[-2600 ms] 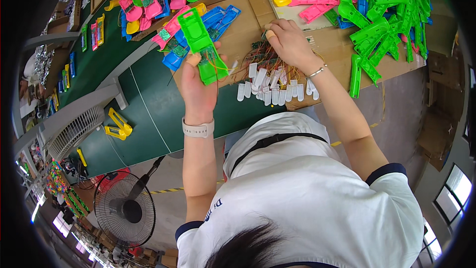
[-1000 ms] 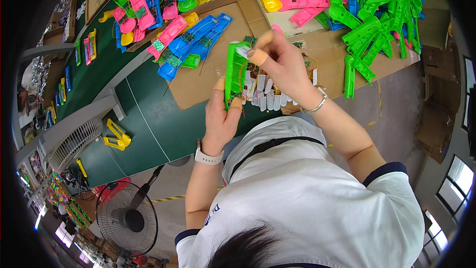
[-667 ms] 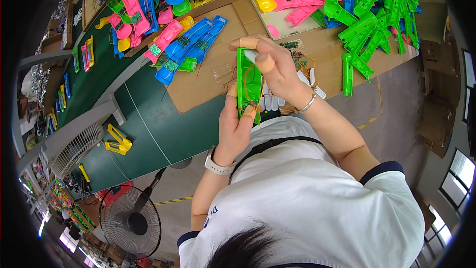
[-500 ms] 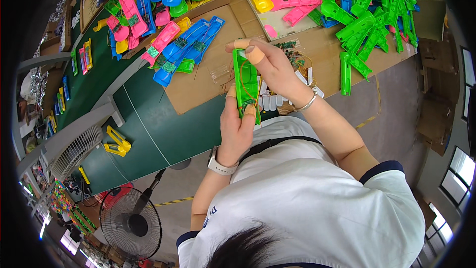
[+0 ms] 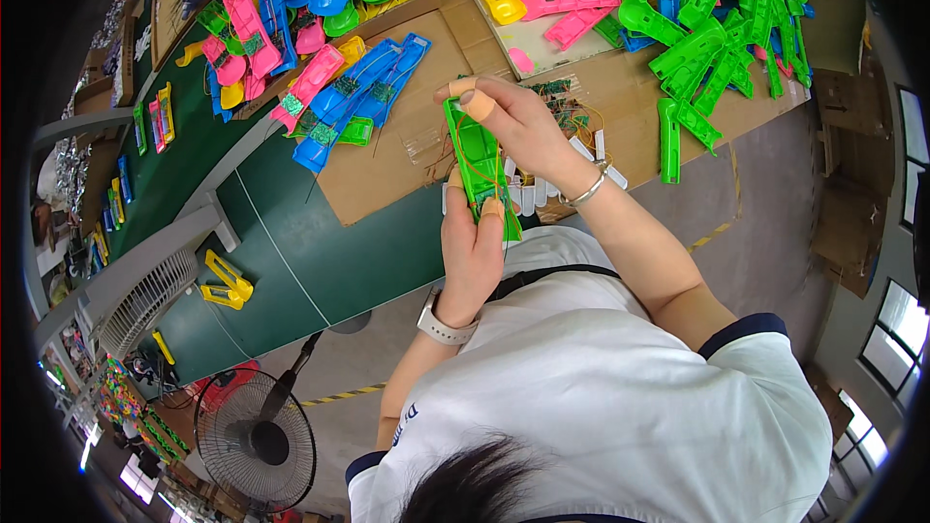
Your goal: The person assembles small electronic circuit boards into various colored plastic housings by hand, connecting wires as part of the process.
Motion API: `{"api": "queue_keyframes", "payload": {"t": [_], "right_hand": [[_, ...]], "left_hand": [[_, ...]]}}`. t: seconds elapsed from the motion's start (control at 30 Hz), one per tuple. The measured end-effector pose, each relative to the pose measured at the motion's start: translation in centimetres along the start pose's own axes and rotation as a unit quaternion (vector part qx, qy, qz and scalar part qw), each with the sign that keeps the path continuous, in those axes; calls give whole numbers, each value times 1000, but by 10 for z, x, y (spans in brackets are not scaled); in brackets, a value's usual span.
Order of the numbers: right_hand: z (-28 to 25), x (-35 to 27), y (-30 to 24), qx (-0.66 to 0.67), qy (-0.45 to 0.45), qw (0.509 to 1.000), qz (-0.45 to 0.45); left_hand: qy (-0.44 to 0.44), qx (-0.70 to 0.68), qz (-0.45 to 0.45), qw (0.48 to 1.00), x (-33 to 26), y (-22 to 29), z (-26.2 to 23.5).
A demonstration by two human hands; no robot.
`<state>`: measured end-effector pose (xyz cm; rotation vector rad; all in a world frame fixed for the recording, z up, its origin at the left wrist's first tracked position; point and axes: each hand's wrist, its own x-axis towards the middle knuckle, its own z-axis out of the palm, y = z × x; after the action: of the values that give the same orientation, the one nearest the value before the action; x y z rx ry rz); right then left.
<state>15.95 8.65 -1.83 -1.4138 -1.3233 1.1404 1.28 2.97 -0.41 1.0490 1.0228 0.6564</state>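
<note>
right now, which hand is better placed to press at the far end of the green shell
Probably the right hand: its fingers are at the far end of the green shell, while the left hand holds the near end.

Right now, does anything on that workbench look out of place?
Nothing looks plainly damaged or spilled. Two yellow pieces lie on the green tabletop, apart from the coloured piles, and a small pink oval sits loose on the pale board. They look stray, though they may belong there.

Left hand (image 5: 473, 257) gripping, right hand (image 5: 528, 136) farther forward.
</note>
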Motion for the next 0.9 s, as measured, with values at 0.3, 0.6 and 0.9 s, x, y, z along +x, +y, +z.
{"api": "queue_keyframes", "payload": {"t": [0.3,0.6,0.9], "right_hand": [[9,-1,16,31,17,999,-18],[-6,-6,4,272,-30,950,152],[-22,-11,6,236,-115,942,209]], "left_hand": [[11,-12,-6,1000,3,-14,2],[-58,-40,-6,998,1,-15,-4],[-81,31,-4,996,-2,-4,-23]]}}
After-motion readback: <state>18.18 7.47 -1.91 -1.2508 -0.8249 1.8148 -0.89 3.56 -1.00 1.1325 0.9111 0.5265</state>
